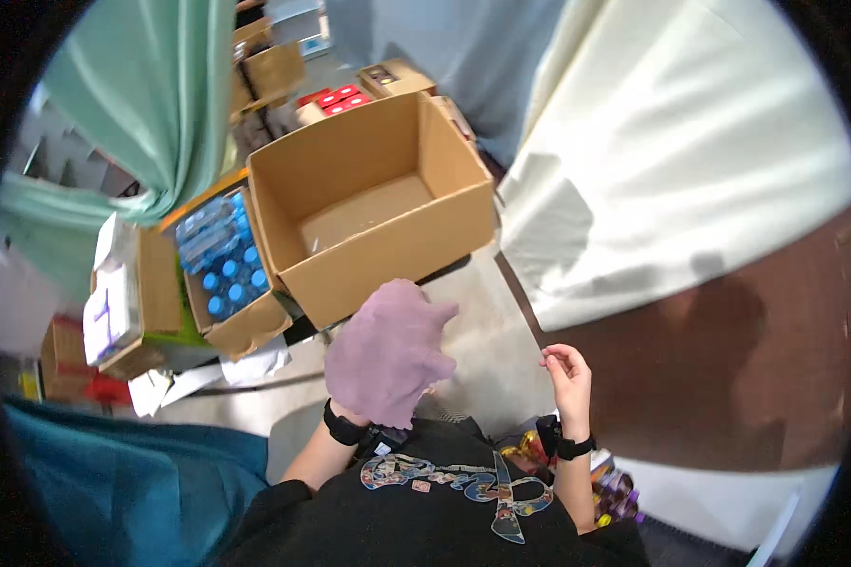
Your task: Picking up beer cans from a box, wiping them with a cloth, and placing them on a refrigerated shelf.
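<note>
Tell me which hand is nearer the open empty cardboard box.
Left. The left hand, draped in a purple cloth, is just below the box's front wall. The right hand is farther off, to the lower right, fingers curled.

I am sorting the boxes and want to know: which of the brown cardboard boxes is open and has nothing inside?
The large brown cardboard box at the centre, just beyond the left hand: only its bare bottom shows. The smaller box to its left holds blue-capped bottles.
</note>
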Tool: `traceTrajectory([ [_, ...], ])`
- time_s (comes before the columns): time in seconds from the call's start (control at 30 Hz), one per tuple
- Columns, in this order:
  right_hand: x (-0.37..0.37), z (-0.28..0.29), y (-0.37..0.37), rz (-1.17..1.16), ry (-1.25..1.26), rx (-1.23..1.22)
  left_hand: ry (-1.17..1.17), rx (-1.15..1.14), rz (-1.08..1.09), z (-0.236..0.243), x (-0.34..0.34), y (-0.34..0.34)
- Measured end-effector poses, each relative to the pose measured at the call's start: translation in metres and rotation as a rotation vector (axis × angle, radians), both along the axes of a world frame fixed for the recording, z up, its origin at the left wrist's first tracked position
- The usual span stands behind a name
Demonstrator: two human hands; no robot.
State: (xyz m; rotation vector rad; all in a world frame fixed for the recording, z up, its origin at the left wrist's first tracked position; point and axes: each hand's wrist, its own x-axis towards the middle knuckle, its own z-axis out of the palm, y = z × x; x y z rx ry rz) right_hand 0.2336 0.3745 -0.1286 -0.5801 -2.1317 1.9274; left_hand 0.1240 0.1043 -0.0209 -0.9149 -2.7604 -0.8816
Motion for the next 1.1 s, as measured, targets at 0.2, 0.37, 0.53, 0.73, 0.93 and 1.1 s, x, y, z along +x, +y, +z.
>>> traceTrajectory([
  [0.2,-0.095,0.000,-0.008,0.275,-0.019,0.007,0.132,-0.048,0.430,0.003,-0.006,-0.048],
  [0.37,-0.165,0.020,-0.026,0.483,0.101,0.329,0.287,-0.085,0.616,-0.002,-0.026,-0.078],
  [0.53,-0.228,0.076,-0.062,0.744,0.276,0.533,0.514,-0.104,0.755,-0.001,-0.054,-0.102],
  [0.73,-0.299,0.112,-0.095,0.937,0.386,0.696,0.232,0.087,0.956,-0.007,-0.107,-0.103],
  [0.93,-0.374,0.114,-0.148,1.269,0.324,0.698,0.127,-0.257,0.695,0.049,-0.142,-0.098],
  [1.1,-0.442,0.036,-0.175,1.523,-0.181,0.539,-0.068,-0.098,0.788,0.024,-0.162,-0.105],
])
